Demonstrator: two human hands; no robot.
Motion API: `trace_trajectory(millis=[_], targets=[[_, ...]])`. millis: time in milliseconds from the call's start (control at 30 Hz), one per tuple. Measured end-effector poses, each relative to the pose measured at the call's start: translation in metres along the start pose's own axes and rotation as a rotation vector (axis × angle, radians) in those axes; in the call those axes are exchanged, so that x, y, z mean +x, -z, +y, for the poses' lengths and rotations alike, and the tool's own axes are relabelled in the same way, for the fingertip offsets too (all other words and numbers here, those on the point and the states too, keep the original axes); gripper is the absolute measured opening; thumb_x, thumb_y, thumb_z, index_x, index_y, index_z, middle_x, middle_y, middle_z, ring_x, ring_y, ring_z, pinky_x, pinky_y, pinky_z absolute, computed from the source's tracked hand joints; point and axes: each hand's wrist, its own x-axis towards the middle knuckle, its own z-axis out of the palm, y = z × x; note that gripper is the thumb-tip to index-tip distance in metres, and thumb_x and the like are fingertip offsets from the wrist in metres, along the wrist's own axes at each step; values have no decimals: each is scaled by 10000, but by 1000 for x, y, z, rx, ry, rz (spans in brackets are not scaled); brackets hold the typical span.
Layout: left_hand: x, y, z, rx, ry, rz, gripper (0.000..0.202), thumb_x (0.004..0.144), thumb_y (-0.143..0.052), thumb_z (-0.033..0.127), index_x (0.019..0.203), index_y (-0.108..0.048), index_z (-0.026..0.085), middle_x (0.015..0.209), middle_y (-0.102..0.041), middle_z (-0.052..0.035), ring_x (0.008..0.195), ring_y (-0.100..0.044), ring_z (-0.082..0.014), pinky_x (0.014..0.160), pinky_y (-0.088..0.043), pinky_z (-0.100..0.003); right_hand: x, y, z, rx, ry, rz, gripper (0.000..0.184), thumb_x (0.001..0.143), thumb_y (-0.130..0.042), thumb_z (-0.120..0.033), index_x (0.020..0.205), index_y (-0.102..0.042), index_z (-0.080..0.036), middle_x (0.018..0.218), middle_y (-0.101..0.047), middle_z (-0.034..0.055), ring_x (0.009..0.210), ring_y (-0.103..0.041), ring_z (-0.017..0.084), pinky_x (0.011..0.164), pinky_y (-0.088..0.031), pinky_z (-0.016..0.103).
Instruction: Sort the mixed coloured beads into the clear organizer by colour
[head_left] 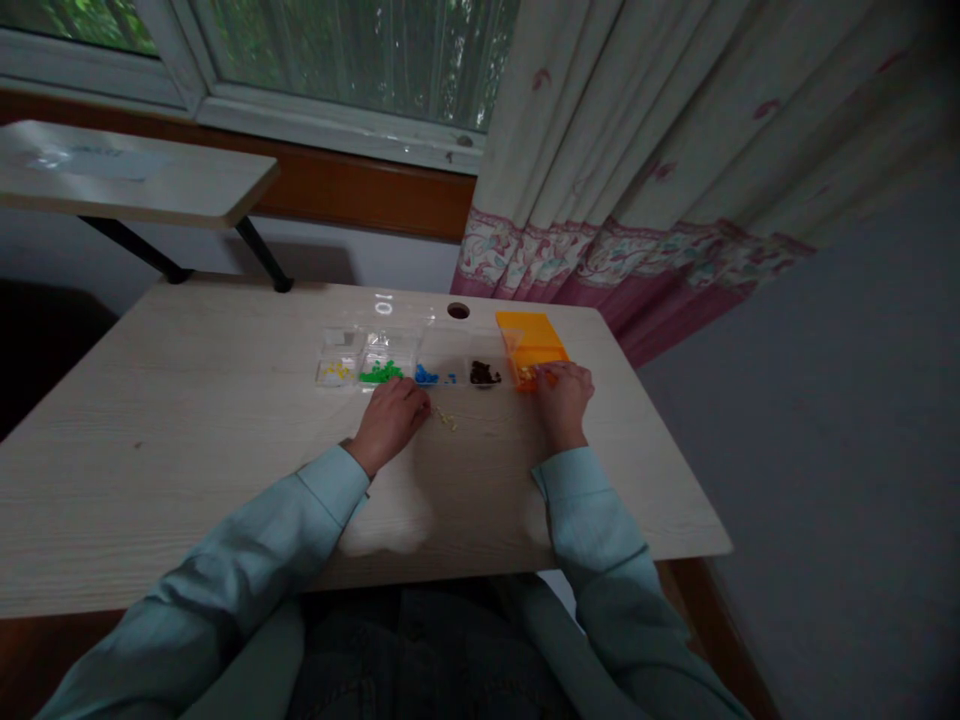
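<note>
My left hand (394, 412) rests low over the table, fingers curled together at one end of a short string of pale beads (448, 420). A thin thread seems to trail from the beads to the right across the wood. My right hand (564, 397) reaches into the front part of an open orange box (531, 330), where small pale yellow beads (527, 373) lie. Its fingertips are pinched together, and what is between them is hidden. Just beyond my left hand are green beads (382, 372) in a clear box.
Clear boxes in the same row hold yellow pieces (337, 370), blue pieces (426, 375) and dark brown pieces (484, 374). Behind them are a round cable hole (458, 311) and a small white ring (383, 308). A raised shelf (135, 200) stands at the left, a curtain (600, 220) behind.
</note>
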Motion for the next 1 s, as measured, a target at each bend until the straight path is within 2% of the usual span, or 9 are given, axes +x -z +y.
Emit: trace_trajectory(millis=[167,267,333,433,567,700,833,1000], targets=[[0,-1,0,-11,-1,7,181,919,-521,284,878,-652,166,911,-591,-106,898,-517,-257,802,-413,-408,1,0,3,71,63,93,301,879,-503,-363,868,-739,-176,980,-694,115,1022,-481,279,891,-340,442],[0,-3,-2,-121,11,62,179,924,-508,274,874,-638,162,880,-582,-91,878,-515,-241,804,-417,-396,0,3,-5,110,108,125,286,904,-514,-360,896,-732,-174,967,-699,118,992,-512,256,905,-355,429],[1,-4,-2,-290,39,121,180,927,-500,276,868,-625,162,841,-572,-69,844,-516,-214,791,-422,-370,-6,5,-19,158,214,108,260,916,-519,-352,907,-725,-192,938,-700,100,938,-536,227,894,-377,400],[3,-5,0,-627,144,191,220,928,-492,322,815,-592,162,782,-551,-37,772,-510,-171,725,-423,-314,-26,5,-51,278,493,61,198,911,-552,-317,923,-721,-215,896,-693,70,899,-562,198,868,-408,366],[3,-5,5,-1022,324,169,300,920,-489,433,797,-564,170,711,-519,3,670,-477,-131,638,-398,-264,-59,2,-90,399,702,42,165,893,-591,-260,992,-723,-268,840,-694,22,883,-576,180,875,-414,363],[0,-5,10,-1220,390,155,358,876,-545,516,827,-583,163,743,-563,-5,660,-487,-119,625,-411,-253,-76,1,-107,443,755,52,206,885,-610,-242,1059,-707,-294,838,-690,13,867,-576,176,856,-407,356],[-1,-8,12,-1233,392,116,388,861,-548,551,824,-592,167,757,-584,-22,707,-518,-139,647,-440,-263,-80,0,-110,427,754,16,187,888,-618,-260,1043,-707,-313,821,-694,4,856,-571,179,849,-387,362],[-3,-12,11,-1218,390,125,373,865,-547,535,804,-601,171,770,-580,-19,731,-515,-142,694,-445,-270,-80,1,-110,410,793,64,194,883,-628,-244,1041,-701,-329,806,-704,-12,822,-574,167,850,-386,366]])
